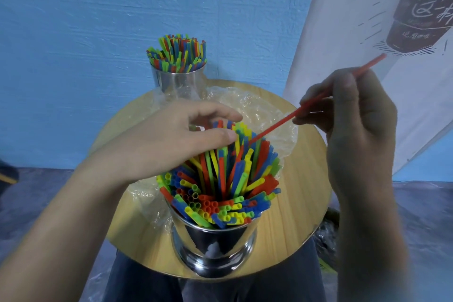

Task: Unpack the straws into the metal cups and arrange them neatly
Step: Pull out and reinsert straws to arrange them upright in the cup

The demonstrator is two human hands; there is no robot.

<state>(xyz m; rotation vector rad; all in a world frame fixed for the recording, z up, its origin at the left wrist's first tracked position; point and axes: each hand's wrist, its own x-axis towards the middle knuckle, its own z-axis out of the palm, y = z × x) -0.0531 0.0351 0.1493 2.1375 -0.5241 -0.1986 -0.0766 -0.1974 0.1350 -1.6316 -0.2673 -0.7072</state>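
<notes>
1. A shiny metal cup (213,245) stands at the near edge of a round wooden table (299,203); it is packed with multicoloured plastic straws (220,186), leaning and splayed.
2. The left hand (171,140) reaches over that cup; its thumb and curled fingers clasp the tops of the straws on the far side.
3. The right hand (355,115) pinches 1 thin red straw (277,125) near its middle; the straw's lower end touches the bundle's far side.
4. A 2nd metal cup (179,81), holding an upright straw bunch (177,54), stands at the table's far edge; crumpled clear plastic wrapping (257,110) lies between the 2 cups.
</notes>
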